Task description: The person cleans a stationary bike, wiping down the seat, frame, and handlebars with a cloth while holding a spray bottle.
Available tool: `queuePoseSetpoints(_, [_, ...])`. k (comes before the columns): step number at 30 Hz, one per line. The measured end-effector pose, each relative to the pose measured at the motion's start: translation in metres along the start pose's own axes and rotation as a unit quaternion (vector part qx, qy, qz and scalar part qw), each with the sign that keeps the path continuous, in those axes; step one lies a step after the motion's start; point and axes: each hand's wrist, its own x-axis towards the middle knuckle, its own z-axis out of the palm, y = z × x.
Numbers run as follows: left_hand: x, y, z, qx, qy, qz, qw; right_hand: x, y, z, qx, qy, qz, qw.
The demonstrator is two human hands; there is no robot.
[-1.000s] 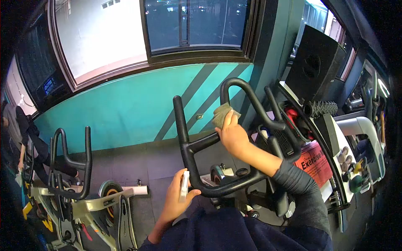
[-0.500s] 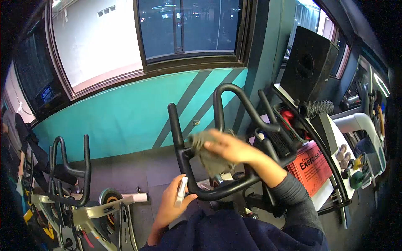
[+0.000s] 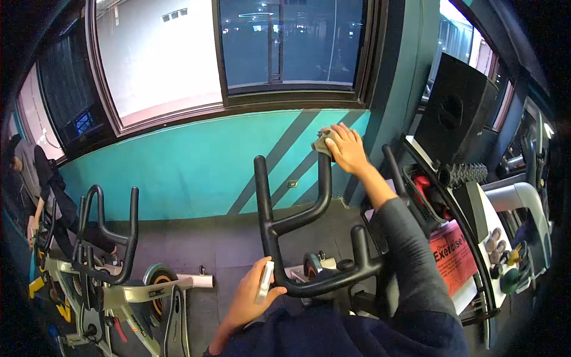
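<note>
A teal wall spans the middle of the frame; below it, at lower left, stands an exercise bike. A larger black handlebar occupies the centre. The right hand, upper centre, has its fingers extended, slightly parted, laid over a grey-brown cloth at the tip of an upright prong. The left hand, lower centre, pinches a small white object between thumb and fingers, just beside the handlebar's lower left bend. Risks, as judged: the cloth could slip off the prong's tip, since the flattened fingers appear to secure it loosely; the white object could knock the bar, being held so near it. The sleeve hides the handlebar's right-hand part; the cloth covers the prong's end. The white object's nature and the left fingers' contact with the bar cannot be determined. A person at the left edge is partly lost in shadow.
</note>
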Motion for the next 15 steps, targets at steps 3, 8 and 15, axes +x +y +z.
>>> queuePoseSetpoints(3, [0.002,0.001,0.000,0.003,-0.006,-0.013,1.000,0.020,-0.012,-0.003,-0.038,-0.004,0.014,0.999])
queuePoseSetpoints(8, [0.003,0.006,-0.003,0.009,-0.029,-0.047,0.998,0.051,-0.002,-0.001,-0.013,-0.093,0.114,0.989])
queuePoseSetpoints(15, [0.004,0.006,-0.002,0.004,-0.020,-0.037,0.999,0.087,0.024,0.015,0.071,-0.209,0.174,0.960])
